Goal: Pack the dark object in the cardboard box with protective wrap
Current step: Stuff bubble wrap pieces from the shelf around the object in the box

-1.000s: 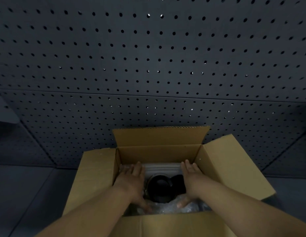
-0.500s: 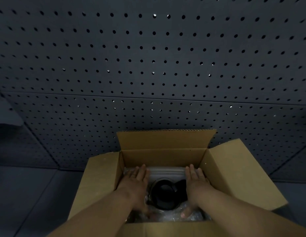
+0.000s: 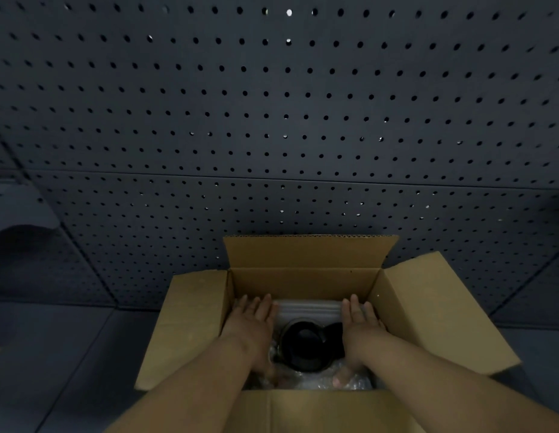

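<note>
Inside the open cardboard box [image 3: 303, 281], the left hand [image 3: 251, 329] and right hand [image 3: 361, 331], fingers straight and holding nothing, flank the dark object [image 3: 304, 346] on bubble wrap [image 3: 315, 381].

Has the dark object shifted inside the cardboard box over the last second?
No. The dark object sits as before between both hands, just in front of the white foam at the cardboard box's far wall; only the camera moved.
</note>
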Motion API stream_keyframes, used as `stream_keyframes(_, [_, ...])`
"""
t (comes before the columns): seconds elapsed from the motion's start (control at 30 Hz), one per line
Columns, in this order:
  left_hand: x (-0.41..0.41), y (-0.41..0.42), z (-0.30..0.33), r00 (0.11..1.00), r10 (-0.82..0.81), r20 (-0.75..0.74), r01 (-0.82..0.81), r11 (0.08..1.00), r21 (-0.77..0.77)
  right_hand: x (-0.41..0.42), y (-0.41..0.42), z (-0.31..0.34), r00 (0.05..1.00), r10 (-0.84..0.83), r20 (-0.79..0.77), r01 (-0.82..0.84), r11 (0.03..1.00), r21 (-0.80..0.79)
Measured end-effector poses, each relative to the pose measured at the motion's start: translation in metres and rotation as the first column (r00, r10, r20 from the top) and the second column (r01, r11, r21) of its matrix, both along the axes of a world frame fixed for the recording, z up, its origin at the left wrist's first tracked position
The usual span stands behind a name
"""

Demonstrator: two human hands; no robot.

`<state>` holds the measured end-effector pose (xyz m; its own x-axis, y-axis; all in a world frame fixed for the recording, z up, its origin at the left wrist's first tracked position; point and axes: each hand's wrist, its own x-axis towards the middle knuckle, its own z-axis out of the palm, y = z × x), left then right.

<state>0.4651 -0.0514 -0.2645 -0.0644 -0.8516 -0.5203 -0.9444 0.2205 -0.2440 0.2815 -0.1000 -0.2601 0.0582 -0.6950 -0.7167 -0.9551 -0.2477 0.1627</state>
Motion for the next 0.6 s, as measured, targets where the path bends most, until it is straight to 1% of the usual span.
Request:
stream_keyframes(0.07, [0.000, 0.003, 0.010, 1.000, 0.005, -0.016, -0.005, 1.000, 0.021, -0.003, 0.003, 0.012, 0.999, 0.003, 0.045, -0.003, 1.000, 0.000])
stream_keyframes(0.17, [0.002, 0.002, 0.028, 0.995, 0.044, -0.089, -0.041, 0.998, 0.039, -0.007, 0.006, 0.034, 0.991, 0.015, 0.133, -0.010, 0.999, -0.037])
stream_keyframes(0.23, [0.002, 0.001, 0.046, 0.991, 0.060, -0.119, -0.058, 0.998, 0.027, -0.007, 0.004, 0.051, 0.984, 0.055, 0.171, -0.038, 0.994, -0.103])
stream_keyframes(0.3, [0.000, 0.001, 0.066, 0.990, 0.055, -0.131, -0.056, 0.998, -0.001, -0.007, 0.005, 0.070, 0.973, 0.100, 0.206, -0.057, 0.977, -0.204])
stream_keyframes(0.37, [-0.003, 0.004, 0.085, 0.989, 0.035, -0.146, -0.049, 0.994, -0.096, -0.009, 0.010, 0.089, 0.957, 0.128, 0.261, -0.041, 0.949, -0.312])
stream_keyframes(0.43, [-0.008, 0.008, 0.103, 0.988, -0.010, -0.154, -0.030, 0.966, -0.258, -0.012, 0.020, 0.105, 0.940, 0.132, 0.316, 0.008, 0.914, -0.405])
stream_keyframes(0.5, [-0.015, 0.014, 0.120, 0.983, -0.052, -0.173, -0.028, 0.904, -0.427, -0.014, 0.032, 0.120, 0.926, 0.133, 0.352, 0.064, 0.866, -0.496])
stream_keyframes(0.6, [-0.028, 0.020, 0.143, 0.971, -0.125, -0.206, -0.034, 0.775, -0.630, -0.021, 0.047, 0.139, 0.918, 0.162, 0.362, 0.120, 0.757, -0.642])
